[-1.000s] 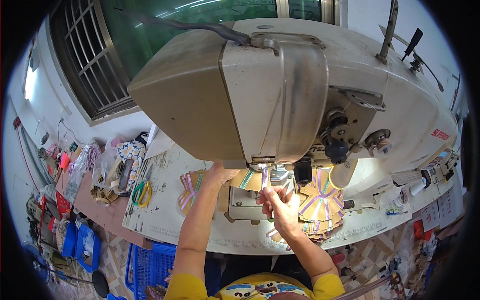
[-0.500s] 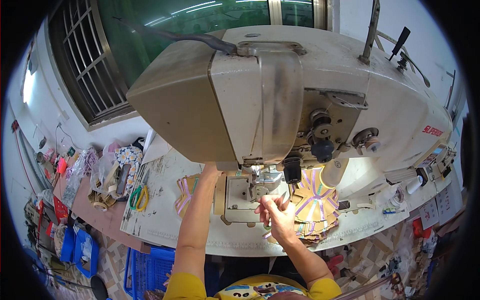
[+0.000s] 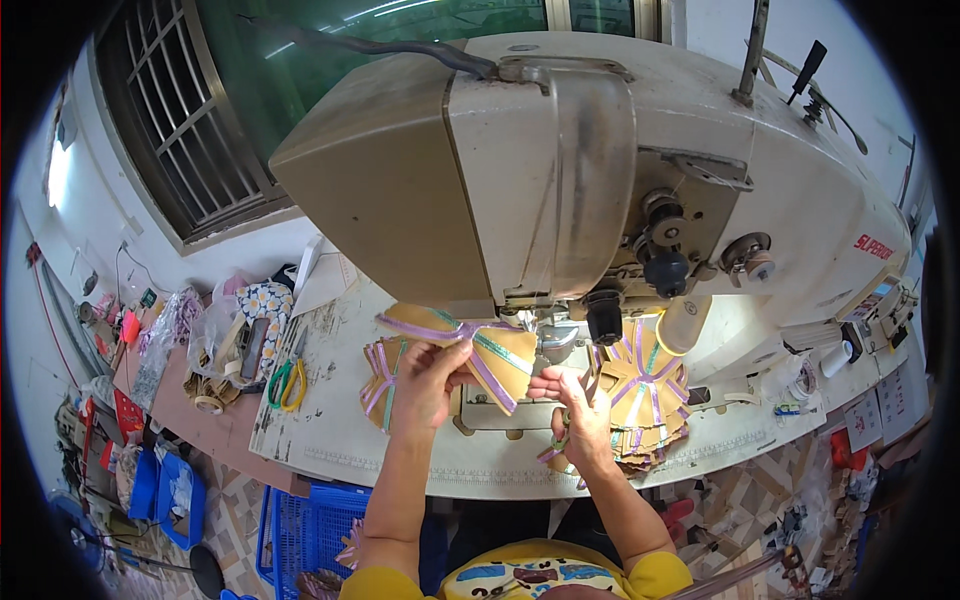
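Note:
Pinched at its near edge by my left hand (image 3: 430, 385), a tan panel with purple and green ribbon strips (image 3: 497, 360) is held up in front of the sewing machine's needle area (image 3: 555, 335). My right hand (image 3: 583, 415) is closed around a small pair of scissors (image 3: 592, 380); a dark blade points up past the fingers, most of the rest is hidden in the palm. Its fingertips are close to the panel's right edge. A stack of similar ribboned panels (image 3: 645, 385) lies right of my right hand. Another pile of panels (image 3: 378, 365) is partly behind my left hand.
The sewing machine head (image 3: 700, 130) overhangs the white table (image 3: 320, 420). Scissors with green and yellow handles (image 3: 288, 385) lie at the left, near bags and odds and ends (image 3: 225, 350). Below stands a blue basket (image 3: 310, 530). At the right is a white thread spool (image 3: 832, 365).
My left hand has come back from behind the machine head and now lifts a ribboned panel into view. My right hand has shifted slightly right, and the scissors' blade shows more clearly.

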Demonstrator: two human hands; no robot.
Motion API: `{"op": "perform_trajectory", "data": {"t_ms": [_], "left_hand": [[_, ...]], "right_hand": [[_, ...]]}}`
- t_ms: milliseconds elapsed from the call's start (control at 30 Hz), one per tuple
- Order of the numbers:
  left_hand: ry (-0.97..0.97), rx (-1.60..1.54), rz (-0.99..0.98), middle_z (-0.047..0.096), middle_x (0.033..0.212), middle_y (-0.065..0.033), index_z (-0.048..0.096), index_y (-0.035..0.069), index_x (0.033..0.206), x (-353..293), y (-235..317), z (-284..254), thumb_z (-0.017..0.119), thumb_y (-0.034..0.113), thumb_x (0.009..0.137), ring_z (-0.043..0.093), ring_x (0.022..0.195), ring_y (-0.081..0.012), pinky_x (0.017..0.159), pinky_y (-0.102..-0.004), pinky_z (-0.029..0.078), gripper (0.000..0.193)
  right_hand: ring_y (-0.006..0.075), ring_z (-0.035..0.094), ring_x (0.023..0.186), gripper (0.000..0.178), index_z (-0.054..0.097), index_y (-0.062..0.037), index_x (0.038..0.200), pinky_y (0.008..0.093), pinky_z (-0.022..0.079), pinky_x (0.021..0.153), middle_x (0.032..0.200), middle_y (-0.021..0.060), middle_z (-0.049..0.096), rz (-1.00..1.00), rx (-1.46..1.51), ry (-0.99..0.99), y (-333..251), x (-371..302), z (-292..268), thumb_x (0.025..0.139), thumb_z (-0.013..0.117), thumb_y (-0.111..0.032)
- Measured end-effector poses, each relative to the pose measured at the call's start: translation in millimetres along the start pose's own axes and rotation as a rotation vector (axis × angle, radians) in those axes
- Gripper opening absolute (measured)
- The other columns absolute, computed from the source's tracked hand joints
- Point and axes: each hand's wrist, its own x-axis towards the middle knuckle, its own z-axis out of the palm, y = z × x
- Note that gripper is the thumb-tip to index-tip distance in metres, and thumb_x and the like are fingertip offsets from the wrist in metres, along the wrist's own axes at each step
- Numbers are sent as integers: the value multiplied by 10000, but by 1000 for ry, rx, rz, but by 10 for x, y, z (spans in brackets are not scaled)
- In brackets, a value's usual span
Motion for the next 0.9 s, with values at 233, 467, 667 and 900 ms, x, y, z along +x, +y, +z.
{"op": "perform_trajectory", "data": {"t_ms": [233, 467, 667, 900], "left_hand": [[-49, 163, -41, 563, 790, -62, 496, -1, 912, -39, -23, -94, 551, 43, 759, 582, 704, -132, 580, -223, 497, 168], [552, 1145, 1021, 526, 887, -72, 436, -42, 1017, 137, 135, 28, 604, 182, 742, 487, 807, -163, 762, -243, 365, 393], [-362, 608, -133, 556, 671, -15, 574, -27, 758, 306, 16, 68, 546, 150, 794, 485, 599, -79, 565, -209, 402, 183], [-268, 320, -173, 552, 606, -9, 589, 15, 693, 134, -146, 248, 596, 100, 740, 478, 536, -49, 514, -180, 387, 97]], "right_hand": [[123, 571, 542, 290, 508, 52, 900, 134, 309, 325, 717, 112, 594, 88, -74, -224, -108, -10, 148, 795, 519, -218], [161, 573, 550, 142, 487, 16, 743, 165, 342, 335, 669, 161, 564, 187, 223, -106, -56, 4, 110, 749, 539, -115], [142, 549, 488, 132, 496, 23, 745, 171, 318, 296, 652, 146, 573, 94, 450, -103, -201, 61, -88, 763, 498, -107], [129, 516, 445, 93, 508, 12, 737, 168, 301, 289, 618, 92, 536, -16, 291, -6, -324, 328, -289, 751, 504, -79]]}}
